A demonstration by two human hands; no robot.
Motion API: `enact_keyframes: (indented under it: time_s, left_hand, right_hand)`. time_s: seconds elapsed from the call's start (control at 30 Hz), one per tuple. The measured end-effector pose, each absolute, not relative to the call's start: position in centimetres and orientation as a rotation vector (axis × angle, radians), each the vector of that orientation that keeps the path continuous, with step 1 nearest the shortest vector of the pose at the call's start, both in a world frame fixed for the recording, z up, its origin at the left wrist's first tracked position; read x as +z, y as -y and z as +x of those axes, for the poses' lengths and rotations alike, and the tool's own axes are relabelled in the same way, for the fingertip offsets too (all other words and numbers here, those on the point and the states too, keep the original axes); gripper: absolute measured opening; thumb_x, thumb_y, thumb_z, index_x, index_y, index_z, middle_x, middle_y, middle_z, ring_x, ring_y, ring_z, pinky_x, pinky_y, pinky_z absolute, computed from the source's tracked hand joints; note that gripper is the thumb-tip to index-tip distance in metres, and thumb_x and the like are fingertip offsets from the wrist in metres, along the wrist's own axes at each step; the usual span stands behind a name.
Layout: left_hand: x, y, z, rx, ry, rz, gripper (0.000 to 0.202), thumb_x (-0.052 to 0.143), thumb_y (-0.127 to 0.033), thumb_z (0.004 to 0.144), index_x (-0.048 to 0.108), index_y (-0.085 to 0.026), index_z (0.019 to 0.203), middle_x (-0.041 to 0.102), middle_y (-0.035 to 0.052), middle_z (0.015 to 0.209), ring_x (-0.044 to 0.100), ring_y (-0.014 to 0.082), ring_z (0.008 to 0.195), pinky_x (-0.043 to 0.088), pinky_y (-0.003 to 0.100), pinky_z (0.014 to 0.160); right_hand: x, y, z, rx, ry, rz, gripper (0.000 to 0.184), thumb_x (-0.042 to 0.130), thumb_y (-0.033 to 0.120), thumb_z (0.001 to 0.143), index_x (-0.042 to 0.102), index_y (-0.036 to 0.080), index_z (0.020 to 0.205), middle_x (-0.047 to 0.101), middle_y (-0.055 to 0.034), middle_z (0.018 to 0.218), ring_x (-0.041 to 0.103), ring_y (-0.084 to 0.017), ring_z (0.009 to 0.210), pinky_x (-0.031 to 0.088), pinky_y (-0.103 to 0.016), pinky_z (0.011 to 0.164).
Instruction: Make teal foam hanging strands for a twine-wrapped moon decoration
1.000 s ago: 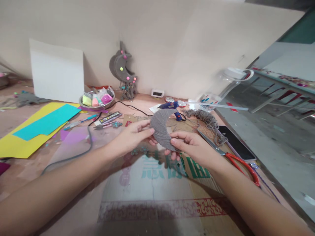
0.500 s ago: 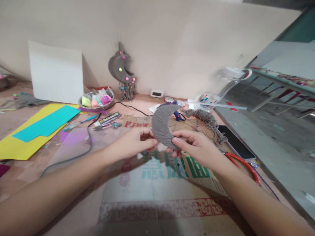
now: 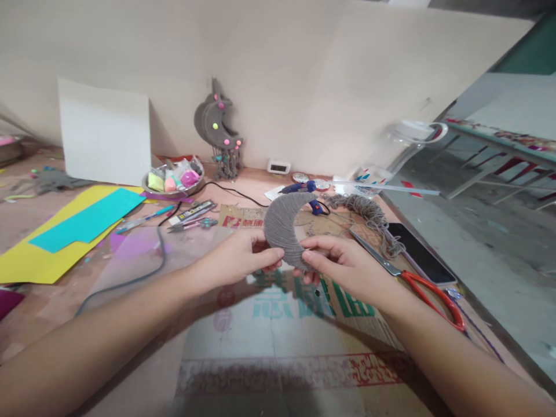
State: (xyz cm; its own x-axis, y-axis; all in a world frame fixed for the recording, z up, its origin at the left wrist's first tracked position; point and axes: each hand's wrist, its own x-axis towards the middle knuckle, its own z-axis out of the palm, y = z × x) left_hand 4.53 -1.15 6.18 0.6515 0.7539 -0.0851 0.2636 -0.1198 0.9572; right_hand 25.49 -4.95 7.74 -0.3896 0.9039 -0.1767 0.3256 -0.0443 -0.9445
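A crescent moon wrapped in grey yarn [image 3: 281, 229] is held up above the printed cardboard [image 3: 269, 347]. My left hand [image 3: 249, 255] pinches its lower left edge between thumb and fingers. On the lower right end, my right hand [image 3: 336, 258] grips with the thumb in front and fingers behind. Behind the crescent lies a blue glue gun [image 3: 299, 187] with a long clear glue stick [image 3: 391, 187] sticking out to the right. A loose heap of grey yarn [image 3: 362, 211] sits beyond my right hand. Orange-handled scissors [image 3: 430, 292] lie beside my right forearm.
Against the wall hangs a grey moon ornament with coloured balls [image 3: 219, 127]. A bowl of clay packets [image 3: 174, 179], a white board [image 3: 104, 133] and yellow [image 3: 26, 258] and blue sheets [image 3: 89, 220] are at left. A phone [image 3: 421, 255] and clear jug [image 3: 403, 147] stand near the right table edge.
The crescent has tipped slightly and sits a little lower and left in view, still in both hands. The view has shifted a little, showing more of the scissors.
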Motion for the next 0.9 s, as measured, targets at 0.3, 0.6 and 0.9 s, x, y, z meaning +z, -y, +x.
enact_keyframes:
  time_s: [0.3, 0.6, 0.9]
  left_hand:
    - [7.0, 1.3, 4.5, 0.543, -0.843, 1.614, 0.018, 0.054, -0.028, 0.082, 0.060, -0.013, 0.074, 0.059, 0.0004, 0.067, 0.052, 0.0098, 0.060, 0.042, 0.022, 0.058]
    - [5.7, 0.7, 4.0, 0.396, -0.738, 1.808, 0.022, 0.055, -0.031, 0.082, 0.067, -0.014, 0.089, 0.068, 0.0022, 0.082, 0.059, 0.0129, 0.071, 0.043, 0.022, 0.062]
    - [9.5, -3.0, -1.8, 0.406, -1.257, 2.230, 0.029, 0.051, -0.037, 0.083, 0.071, -0.019, 0.094, 0.072, 0.0028, 0.085, 0.063, 0.0167, 0.076, 0.043, 0.022, 0.064]
  right_hand:
    - [7.7, 4.8, 25.8, 1.458, 1.732, -1.291, 0.031, 0.056, 0.041, 0.086, 0.064, 0.018, 0.105, 0.068, -0.0024, 0.079, 0.061, -0.012, 0.062, 0.051, -0.025, 0.060]
    - [5.8, 4.8, 24.8, 1.443, 1.607, -1.367, 0.030, 0.063, 0.044, 0.078, 0.055, 0.020, 0.095, 0.061, 0.0008, 0.073, 0.057, -0.011, 0.059, 0.048, -0.023, 0.053]
    - [4.8, 4.1, 24.7, 1.495, 1.655, -1.314, 0.031, 0.056, 0.050, 0.083, 0.054, 0.020, 0.085, 0.060, -0.0010, 0.073, 0.061, -0.015, 0.064, 0.049, -0.027, 0.058]
